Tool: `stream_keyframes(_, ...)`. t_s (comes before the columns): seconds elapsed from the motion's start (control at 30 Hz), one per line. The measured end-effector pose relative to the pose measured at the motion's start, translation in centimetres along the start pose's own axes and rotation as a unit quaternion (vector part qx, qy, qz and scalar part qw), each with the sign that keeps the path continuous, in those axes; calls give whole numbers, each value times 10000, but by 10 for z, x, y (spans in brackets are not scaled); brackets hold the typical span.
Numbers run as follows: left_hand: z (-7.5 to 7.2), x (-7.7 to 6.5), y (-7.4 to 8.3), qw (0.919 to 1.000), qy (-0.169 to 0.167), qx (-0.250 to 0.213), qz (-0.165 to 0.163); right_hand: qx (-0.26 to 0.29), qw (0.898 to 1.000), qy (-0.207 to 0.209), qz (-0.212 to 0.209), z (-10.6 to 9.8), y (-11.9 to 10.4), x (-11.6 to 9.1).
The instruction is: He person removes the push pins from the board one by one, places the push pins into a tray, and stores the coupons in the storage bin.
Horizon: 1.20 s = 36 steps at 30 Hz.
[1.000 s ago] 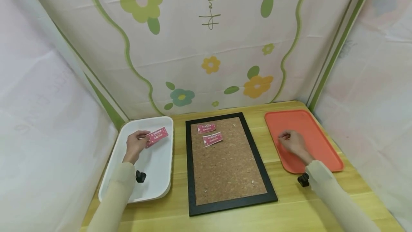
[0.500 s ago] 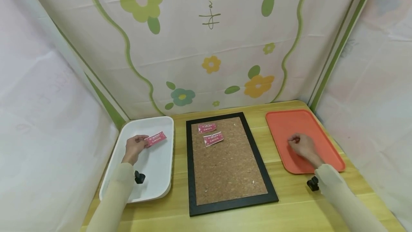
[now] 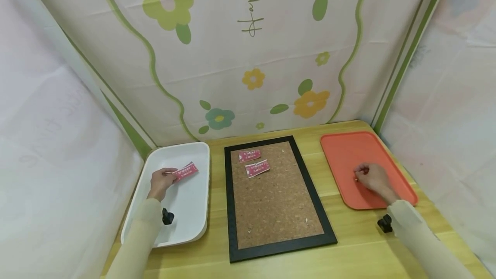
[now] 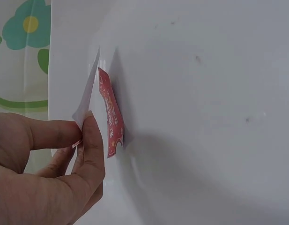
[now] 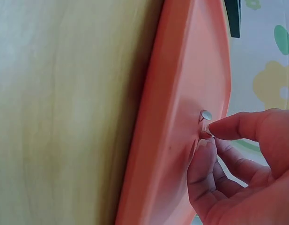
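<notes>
Right hand (image 3: 373,178) farther right over red tray (image 3: 350,147), pinching tack (image 5: 208,134)

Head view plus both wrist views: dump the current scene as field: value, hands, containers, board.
left hand: pinches held coupon over white tub
second coupon: close to held one, in left wrist view
right hand: pinches small metal tack at red tray
second tack: beside right fingertips
white tub: left of board
red tray: right of board
corkboard: black-framed, between containers
board coupons: upper coupon, lower coupon, both far left area
other board specks: too small to identify
</notes>
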State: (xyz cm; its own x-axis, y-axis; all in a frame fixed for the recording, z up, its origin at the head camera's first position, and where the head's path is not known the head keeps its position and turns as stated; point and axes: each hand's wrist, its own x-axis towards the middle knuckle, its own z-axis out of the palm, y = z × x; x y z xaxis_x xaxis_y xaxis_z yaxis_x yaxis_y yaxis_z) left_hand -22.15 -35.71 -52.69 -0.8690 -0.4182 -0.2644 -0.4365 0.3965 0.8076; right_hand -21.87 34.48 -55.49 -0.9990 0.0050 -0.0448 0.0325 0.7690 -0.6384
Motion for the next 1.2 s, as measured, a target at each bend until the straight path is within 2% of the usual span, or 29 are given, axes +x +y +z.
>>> stream_keyframes(0.37,0,2,-7,9997,-96,196,-58,-130,9998,140,-89,-2,5,0)
stream_keyframes(0.67,2,4,-8,9980,-50,635,36,-120,9997,175,-106,0,4,-2)
stream_keyframes(0.87,3,7,-13,9977,-132,657,-123,-167,9996,162,-148,0,4,0)
stream_keyframes(1.2,4,9,-17,9958,-52,889,219,-246,9996,94,-42,-3,3,3)
